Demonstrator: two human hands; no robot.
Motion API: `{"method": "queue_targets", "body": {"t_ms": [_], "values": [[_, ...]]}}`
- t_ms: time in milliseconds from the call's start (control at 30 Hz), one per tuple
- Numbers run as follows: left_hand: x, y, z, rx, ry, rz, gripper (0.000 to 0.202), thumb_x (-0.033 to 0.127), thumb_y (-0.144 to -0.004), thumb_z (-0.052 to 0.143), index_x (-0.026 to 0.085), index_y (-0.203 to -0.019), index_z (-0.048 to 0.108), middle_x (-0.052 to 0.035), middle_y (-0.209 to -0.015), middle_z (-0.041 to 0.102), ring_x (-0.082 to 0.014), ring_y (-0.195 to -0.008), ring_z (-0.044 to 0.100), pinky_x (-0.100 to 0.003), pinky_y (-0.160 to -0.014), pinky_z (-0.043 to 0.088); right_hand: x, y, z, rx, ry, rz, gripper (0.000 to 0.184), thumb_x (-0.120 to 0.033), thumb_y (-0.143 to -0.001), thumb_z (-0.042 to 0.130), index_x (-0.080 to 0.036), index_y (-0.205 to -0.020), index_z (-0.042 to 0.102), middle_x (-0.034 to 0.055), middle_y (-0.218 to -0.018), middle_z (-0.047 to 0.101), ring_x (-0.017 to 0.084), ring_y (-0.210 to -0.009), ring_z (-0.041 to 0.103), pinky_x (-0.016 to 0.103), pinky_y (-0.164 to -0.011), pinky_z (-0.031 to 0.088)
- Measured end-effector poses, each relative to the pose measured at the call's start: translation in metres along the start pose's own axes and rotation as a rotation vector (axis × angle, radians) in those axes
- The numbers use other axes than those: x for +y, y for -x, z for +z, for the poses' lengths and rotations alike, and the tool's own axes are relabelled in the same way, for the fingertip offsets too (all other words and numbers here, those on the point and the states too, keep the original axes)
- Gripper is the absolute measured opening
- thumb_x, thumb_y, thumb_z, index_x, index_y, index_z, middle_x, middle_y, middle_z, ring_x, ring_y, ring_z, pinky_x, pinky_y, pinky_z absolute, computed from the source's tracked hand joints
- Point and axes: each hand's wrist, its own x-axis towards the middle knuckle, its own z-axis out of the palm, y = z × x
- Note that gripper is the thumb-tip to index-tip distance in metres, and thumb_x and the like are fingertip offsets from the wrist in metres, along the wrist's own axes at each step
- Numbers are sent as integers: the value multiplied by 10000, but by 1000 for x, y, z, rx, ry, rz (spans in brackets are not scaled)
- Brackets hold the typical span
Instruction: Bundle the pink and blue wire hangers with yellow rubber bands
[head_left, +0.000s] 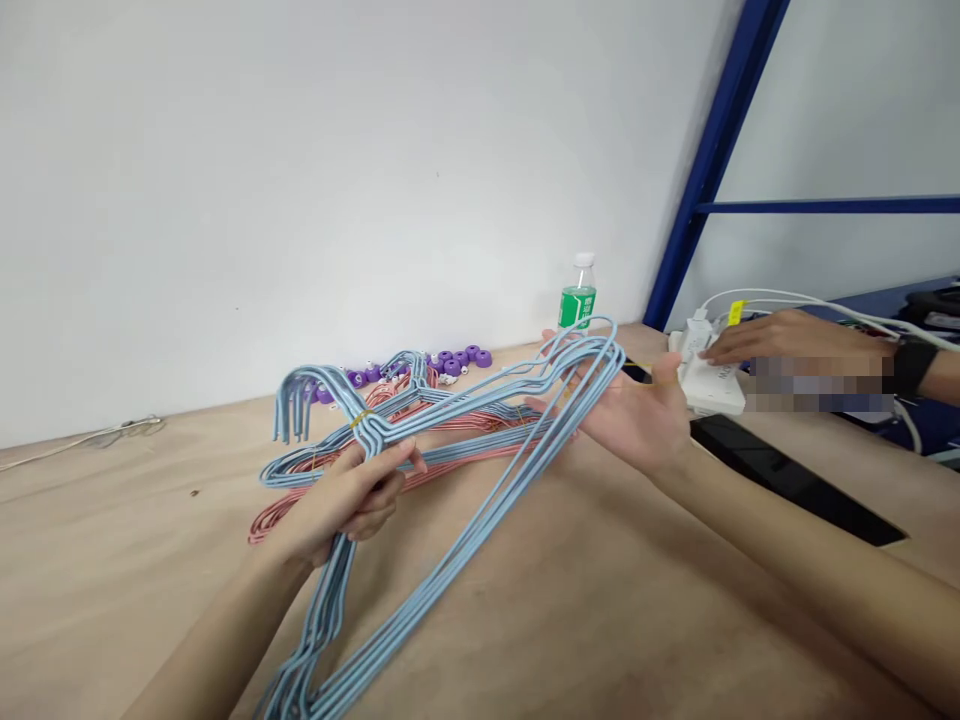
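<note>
My left hand (pixel 360 495) is wrapped round a bundle of blue wire clothes hangers (pixel 442 565) just below their hooks, holding it tilted above the table. A yellow rubber band (pixel 361 418) circles the hooks' necks. At the bundle's right corner my right hand (pixel 637 410) has its palm up and its fingers spread, some hidden behind the wires. A thin yellow band (pixel 637 365) appears stretched near its thumb. Behind the bundle lie more blue hangers (pixel 289 472) on top of pink hangers (pixel 274 515).
Purple round pieces (pixel 451 367) with small white parts lie along the wall. A green-labelled bottle (pixel 577 300) stands behind my right hand. To the right, another person's hand (pixel 802 340) rests at a white power strip (pixel 712 385) with cables, near a black flat object (pixel 795 480).
</note>
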Motion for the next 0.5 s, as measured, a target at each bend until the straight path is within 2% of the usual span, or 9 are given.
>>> {"method": "queue_targets", "body": {"t_ms": [167,300,400,500], "values": [[-8,-8,-2,42,-213,-76,439,621,-633,547,201,-682,428,130,-379,217,-30,-311,123,-151,-291,97,-9,0,16,122,-75,-25,583,-633,-671,508,-306,-1151,459,18,-1355,402,243,-1287,290,495,-990,334],[-16,-10,3,38,-372,-89,436,631,-653,483,205,-715,418,127,-388,244,-46,-306,171,-170,-294,153,-12,5,27,119,-87,-108,638,-555,-640,606,-325,-1205,416,17,-1363,394,235,-1302,262,487,-1009,321],[-17,-8,6,49,-489,-98,378,566,-660,491,203,-719,406,120,-374,300,-59,-305,250,-187,-332,220,-17,11,33,72,-83,-159,729,-512,-564,694,-347,-1212,403,22,-1289,474,245,-1267,331,487,-981,360],[-13,-4,8,34,-554,-82,316,491,-648,519,194,-699,424,110,-347,353,-81,-312,343,-209,-385,273,-24,15,35,89,-70,-167,625,-431,-598,706,-374,-1156,432,-6,-1052,615,227,-1090,529,449,-887,457]]}}
